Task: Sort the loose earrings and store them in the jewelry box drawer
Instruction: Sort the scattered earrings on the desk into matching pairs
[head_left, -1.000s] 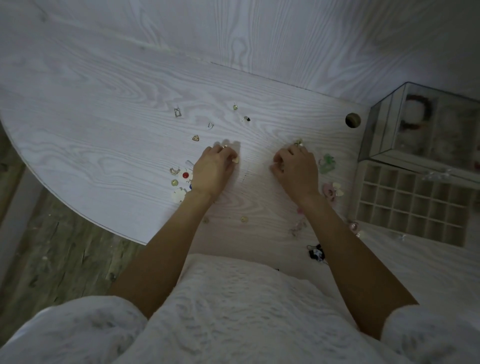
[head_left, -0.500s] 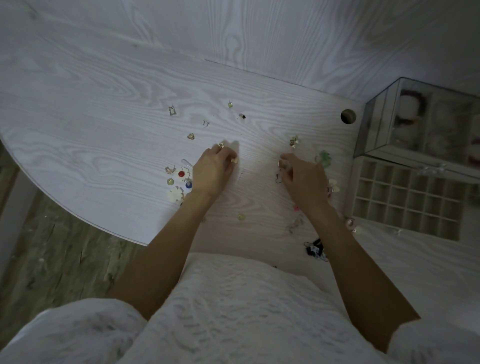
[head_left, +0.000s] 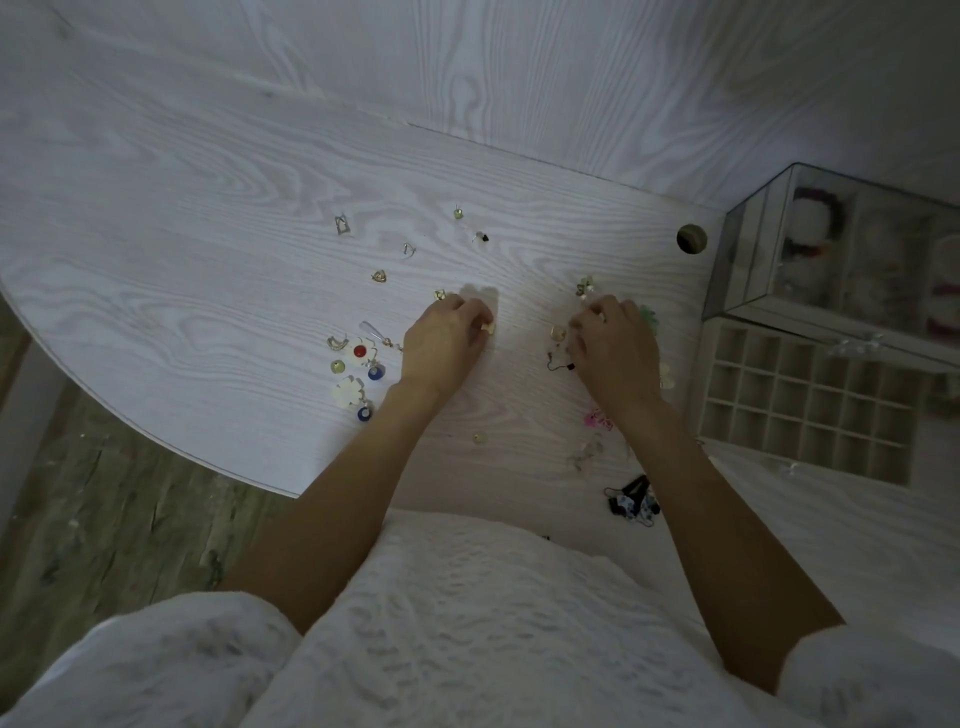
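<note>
None of the divided drawer's (head_left: 810, 400) visible compartments is seen filled, while many loose earrings (head_left: 358, 364) lie scattered on the surface (head_left: 208, 249), one small gold piece (head_left: 488, 327) pinched by the curled left hand (head_left: 447, 338), the curled right hand's (head_left: 615, 345) contents indiscernible.

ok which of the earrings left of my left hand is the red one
The round red earring, just left of the left hand; the two round ones below it are blue, the rest pale or gold.

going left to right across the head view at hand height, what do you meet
red round earring → left hand → right hand → open divided drawer of the jewelry box
</note>
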